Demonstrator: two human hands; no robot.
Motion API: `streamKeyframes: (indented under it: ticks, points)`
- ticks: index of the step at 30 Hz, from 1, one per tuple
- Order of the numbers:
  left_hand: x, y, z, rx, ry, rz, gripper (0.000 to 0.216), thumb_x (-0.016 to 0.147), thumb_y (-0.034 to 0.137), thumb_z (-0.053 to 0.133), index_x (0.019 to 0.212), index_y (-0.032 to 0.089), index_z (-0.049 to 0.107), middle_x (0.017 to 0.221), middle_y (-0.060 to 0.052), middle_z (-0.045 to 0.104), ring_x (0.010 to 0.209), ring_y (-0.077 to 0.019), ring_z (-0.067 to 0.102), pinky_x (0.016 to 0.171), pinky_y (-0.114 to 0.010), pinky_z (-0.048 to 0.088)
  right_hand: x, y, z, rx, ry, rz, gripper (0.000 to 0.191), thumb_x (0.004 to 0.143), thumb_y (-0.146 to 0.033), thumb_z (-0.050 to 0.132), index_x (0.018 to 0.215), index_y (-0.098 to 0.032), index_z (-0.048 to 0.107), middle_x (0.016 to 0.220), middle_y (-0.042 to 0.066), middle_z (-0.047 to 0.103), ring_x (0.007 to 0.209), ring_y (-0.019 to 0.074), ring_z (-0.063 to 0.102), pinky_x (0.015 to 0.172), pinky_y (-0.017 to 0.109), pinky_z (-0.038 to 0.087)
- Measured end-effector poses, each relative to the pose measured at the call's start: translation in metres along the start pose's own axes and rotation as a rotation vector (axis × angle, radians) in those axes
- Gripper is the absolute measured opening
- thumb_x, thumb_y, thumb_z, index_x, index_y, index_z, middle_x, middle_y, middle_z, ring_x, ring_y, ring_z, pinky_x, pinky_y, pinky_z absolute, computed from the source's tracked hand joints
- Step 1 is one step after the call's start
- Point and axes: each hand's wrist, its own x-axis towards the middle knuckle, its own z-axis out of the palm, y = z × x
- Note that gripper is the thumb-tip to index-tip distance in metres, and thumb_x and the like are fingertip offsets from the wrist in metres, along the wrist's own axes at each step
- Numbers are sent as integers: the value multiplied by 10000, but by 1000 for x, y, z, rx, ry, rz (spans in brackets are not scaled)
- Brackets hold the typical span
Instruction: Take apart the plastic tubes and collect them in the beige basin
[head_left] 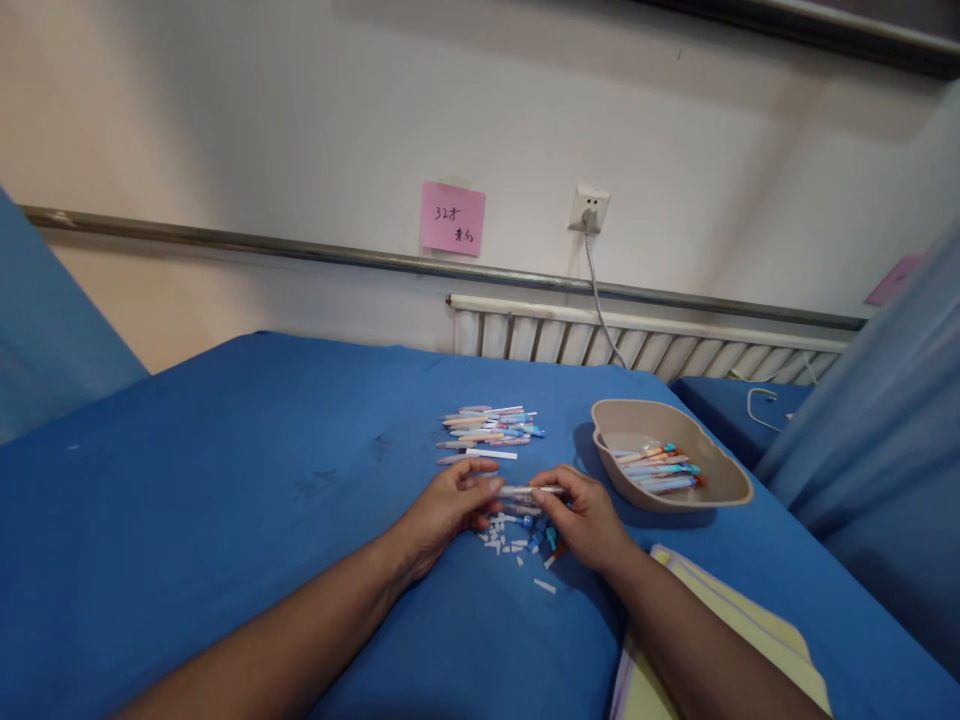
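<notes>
My left hand [448, 508] and my right hand [581, 515] meet over a blue cloth-covered table [225, 500]. Both pinch the same thin pen [529, 490], held level between them, one hand at each end. Under the hands lies a scatter of small white and blue pen parts [517, 540]. Just beyond the hands sits a loose pile of pens [487, 428] in pink, orange and blue. To the right stands a beige tray [720, 480] with several pens [660, 468] in it.
A yellow-and-white folded cloth [750, 630] lies at the near right by my right forearm. A white radiator [645, 345] runs along the wall behind, under a socket [589, 210] with a cable. A pink note [452, 217] is stuck on the wall. Blue fabric [885, 450] hangs at right.
</notes>
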Motion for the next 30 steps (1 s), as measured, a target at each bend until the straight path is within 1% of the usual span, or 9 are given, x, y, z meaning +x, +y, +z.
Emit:
streamKeyframes:
  ticks: [4, 8, 10, 13, 15, 18, 21, 23, 30]
  points:
    - [2, -2, -1, 83, -19, 3, 257, 681, 356, 704, 700, 137, 571, 579, 17, 585, 435, -68, 477, 433, -183, 365, 0, 1, 0, 0, -6, -6, 142, 814, -258, 537, 848, -212, 668, 761, 8, 621, 695, 145, 578, 631, 232, 437]
    - [1, -1, 0, 27, 15, 114, 358, 559, 188, 788, 861, 158, 599, 732, 13, 626, 600, -97, 567, 527, -179, 416, 0, 1, 1, 20, 0, 25, 145, 816, -271, 535, 843, -210, 664, 769, 10, 624, 693, 147, 583, 623, 231, 445]
    - [0, 0, 1, -12, 10, 49, 342, 640, 289, 744, 917, 167, 584, 775, -15, 642, 619, -119, 593, 515, -197, 431, 0, 1, 2, 22, -4, 22, 142, 817, -268, 535, 844, -211, 662, 770, 8, 624, 697, 146, 585, 632, 233, 447]
    - [1, -1, 0, 37, -14, -24, 271, 731, 401, 648, 763, 143, 572, 624, -4, 611, 460, -86, 523, 434, -188, 381, 0, 1, 2, 15, -6, 0, 136, 812, -258, 541, 846, -211, 663, 763, 5, 624, 696, 143, 583, 642, 234, 441]
    - [2, -2, -2, 75, -15, 44, 241, 681, 332, 706, 699, 138, 563, 607, 16, 594, 454, -64, 495, 450, -177, 378, 0, 2, 2, 9, -4, 0, 135, 810, -257, 542, 845, -210, 664, 761, 4, 625, 694, 141, 581, 639, 232, 438]
    - [2, -1, -2, 50, 1, 150, 301, 570, 202, 780, 800, 149, 594, 748, 14, 624, 599, -81, 559, 545, -174, 420, 0, 3, 1, 11, 2, 17, 148, 815, -269, 530, 840, -205, 661, 773, 9, 629, 691, 140, 579, 627, 227, 442]
    - [2, 0, -1, 19, -1, 73, 327, 643, 297, 736, 897, 158, 583, 770, -7, 640, 607, -106, 585, 534, -198, 434, 1, 3, 1, 8, 1, 16, 151, 813, -270, 530, 829, -199, 662, 770, 11, 631, 693, 140, 580, 633, 228, 443]
    - [2, 0, -1, 53, -39, 6, 277, 706, 377, 673, 811, 139, 580, 653, -3, 623, 513, -97, 552, 486, -202, 414, 1, 2, 1, 9, -3, 15, 136, 804, -263, 542, 827, -198, 659, 768, 9, 633, 703, 142, 584, 642, 229, 446]
    - [2, 2, -5, 137, -81, 90, 252, 614, 233, 743, 782, 145, 577, 597, 51, 579, 516, -64, 489, 499, -167, 359, -1, 2, 4, 102, 7, 144, 133, 776, -279, 573, 881, -197, 585, 688, -23, 585, 509, 97, 514, 439, 185, 413]
